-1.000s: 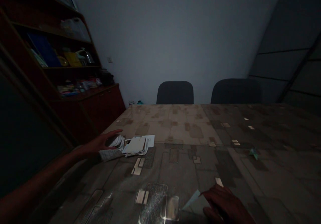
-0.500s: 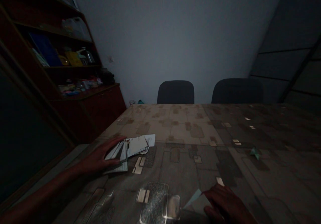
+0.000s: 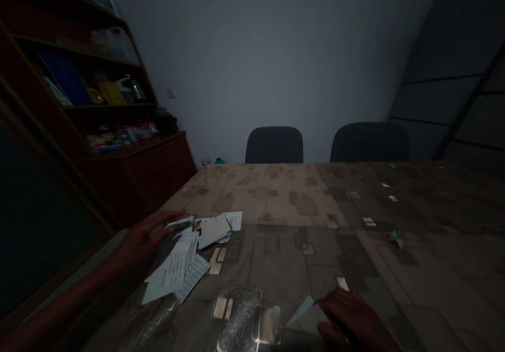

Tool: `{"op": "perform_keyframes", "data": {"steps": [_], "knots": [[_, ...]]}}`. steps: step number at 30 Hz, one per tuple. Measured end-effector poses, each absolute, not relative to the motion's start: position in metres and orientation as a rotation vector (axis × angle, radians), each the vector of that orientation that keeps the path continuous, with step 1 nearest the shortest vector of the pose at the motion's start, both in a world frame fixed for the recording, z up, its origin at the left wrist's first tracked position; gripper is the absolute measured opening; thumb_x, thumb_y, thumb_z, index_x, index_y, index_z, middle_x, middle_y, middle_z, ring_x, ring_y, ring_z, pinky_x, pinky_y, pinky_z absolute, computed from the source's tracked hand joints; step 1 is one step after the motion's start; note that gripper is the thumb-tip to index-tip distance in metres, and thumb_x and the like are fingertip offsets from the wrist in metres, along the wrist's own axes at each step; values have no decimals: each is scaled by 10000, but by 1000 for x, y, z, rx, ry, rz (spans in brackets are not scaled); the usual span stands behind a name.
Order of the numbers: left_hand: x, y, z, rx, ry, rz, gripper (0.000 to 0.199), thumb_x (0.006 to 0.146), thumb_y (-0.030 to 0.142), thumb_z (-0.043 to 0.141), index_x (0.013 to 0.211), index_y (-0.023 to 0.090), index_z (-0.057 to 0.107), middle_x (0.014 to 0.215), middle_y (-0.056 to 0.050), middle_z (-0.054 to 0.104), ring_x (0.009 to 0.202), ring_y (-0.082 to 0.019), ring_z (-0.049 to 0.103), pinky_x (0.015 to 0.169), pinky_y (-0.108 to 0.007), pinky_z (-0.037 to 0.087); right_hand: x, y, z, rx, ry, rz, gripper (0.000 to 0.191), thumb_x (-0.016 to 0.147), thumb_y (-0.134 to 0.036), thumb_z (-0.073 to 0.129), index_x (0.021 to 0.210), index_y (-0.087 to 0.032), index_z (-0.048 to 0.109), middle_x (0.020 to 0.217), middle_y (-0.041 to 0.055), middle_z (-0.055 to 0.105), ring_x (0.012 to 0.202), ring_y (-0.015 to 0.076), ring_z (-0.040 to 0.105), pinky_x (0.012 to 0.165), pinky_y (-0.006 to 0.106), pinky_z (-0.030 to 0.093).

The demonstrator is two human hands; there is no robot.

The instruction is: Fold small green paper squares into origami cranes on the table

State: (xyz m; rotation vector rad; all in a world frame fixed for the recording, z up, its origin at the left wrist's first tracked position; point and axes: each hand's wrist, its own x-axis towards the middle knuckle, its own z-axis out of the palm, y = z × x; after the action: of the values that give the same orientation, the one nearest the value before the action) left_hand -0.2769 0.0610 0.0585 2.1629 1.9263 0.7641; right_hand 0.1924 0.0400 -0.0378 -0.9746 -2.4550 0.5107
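Printed papers [image 3: 173, 269] crowd the left edge of the surface [image 3: 292, 268].
Left hand [image 3: 144, 236], grip loosely open, blocks some; right [image 3: 351, 315] pinches pale paper [image 3: 302, 311].

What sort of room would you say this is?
Probably a home dining room or small meeting room: two dark-backed chairs stand along a cloth-covered table, beside a reddish wooden shelf unit holding household odds and ends.
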Motion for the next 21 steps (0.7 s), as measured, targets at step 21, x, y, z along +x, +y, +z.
{"op": "perform_keyframes", "data": {"steps": [21], "knots": [[-45,-7,25,2267,1272,612,104,881,292,551,926,225,618,807,-46,618,743,-214,593,629,-309,438,189,21,-6,-947,-2350,627,97,773,-105,663,807,-193,639,802,13,644,793,179,566,729,292,375]]}}
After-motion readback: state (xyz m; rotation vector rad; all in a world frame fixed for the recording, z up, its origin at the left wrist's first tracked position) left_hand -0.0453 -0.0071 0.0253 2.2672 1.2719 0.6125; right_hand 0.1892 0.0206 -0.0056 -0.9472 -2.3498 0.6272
